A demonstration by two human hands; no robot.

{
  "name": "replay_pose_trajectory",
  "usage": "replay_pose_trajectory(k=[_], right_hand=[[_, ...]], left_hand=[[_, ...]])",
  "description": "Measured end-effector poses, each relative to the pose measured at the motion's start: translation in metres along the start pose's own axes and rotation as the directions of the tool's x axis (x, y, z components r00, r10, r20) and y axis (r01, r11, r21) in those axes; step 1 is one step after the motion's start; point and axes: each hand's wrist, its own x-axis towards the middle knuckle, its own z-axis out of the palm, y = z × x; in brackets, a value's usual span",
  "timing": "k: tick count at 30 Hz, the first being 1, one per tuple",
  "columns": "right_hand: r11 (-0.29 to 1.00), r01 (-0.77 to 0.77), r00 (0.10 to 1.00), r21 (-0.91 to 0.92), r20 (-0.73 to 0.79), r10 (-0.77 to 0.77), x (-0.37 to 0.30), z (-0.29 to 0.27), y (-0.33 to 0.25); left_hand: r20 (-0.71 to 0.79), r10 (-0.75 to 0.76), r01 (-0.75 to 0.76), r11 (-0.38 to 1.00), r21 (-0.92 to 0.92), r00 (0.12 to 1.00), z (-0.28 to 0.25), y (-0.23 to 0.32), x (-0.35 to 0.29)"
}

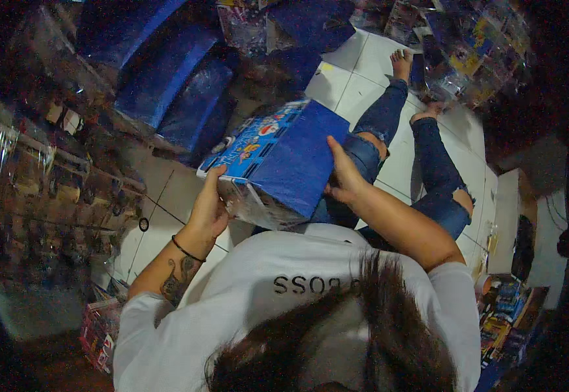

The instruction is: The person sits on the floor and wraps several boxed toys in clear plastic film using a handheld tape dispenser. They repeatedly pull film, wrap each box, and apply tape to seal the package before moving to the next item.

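Observation:
A blue box [291, 166] with a colourful cartoon-printed side and a clear, plastic-looking end is held tilted above my lap. My left hand [214, 209] grips its lower left corner, the thumb lying along the printed edge. On the opposite side, my right hand [347, 175] presses against the plain blue face, thumb up and the other fingers partly hidden round the edge. A dark band circles my left wrist.
Large blue plastic-wrapped packages [173, 91] stand at the far left. Rows of clear-wrapped goods [49, 176] line the left side. More wrapped packs [470, 52] sit at the far right. My legs stretch over white floor tiles [356, 85]. Colourful packages [509, 313] lie at near right.

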Motion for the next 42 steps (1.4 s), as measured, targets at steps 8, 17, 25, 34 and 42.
replay_pose_trajectory(k=[8, 17, 25, 34, 42], right_hand=[[0.828, 0.326, 0.944, -0.456, 0.109, -0.312, 0.057, -0.002, 0.037], [0.303, -0.184, -0.171, -0.935, -0.273, -0.947, -0.192, -0.257, 0.066], [0.881, -0.077, 0.12, -0.467, -0.881, -0.457, -0.107, -0.385, 0.134], [0.774, -0.455, -0.158, -0.441, -0.815, -0.557, -0.183, -0.468, 0.108], [0.44, -0.42, 0.079, -0.794, -0.515, -0.853, -0.257, -0.437, 0.209]], left_hand=[[-0.17, 0.161, -0.158, 0.987, 0.032, 0.972, -0.044, -0.048, 0.071], [-0.142, 0.531, -0.466, 0.821, 0.331, 0.835, -0.081, -0.103, 0.083], [0.033, 0.376, -0.315, 0.721, 0.617, 0.926, -0.007, -0.142, 0.04], [0.198, 0.156, -0.252, 0.632, 0.733, 0.968, 0.025, -0.175, 0.04], [0.278, 0.002, -0.23, 0.563, 0.794, 0.961, 0.064, -0.212, 0.028]])
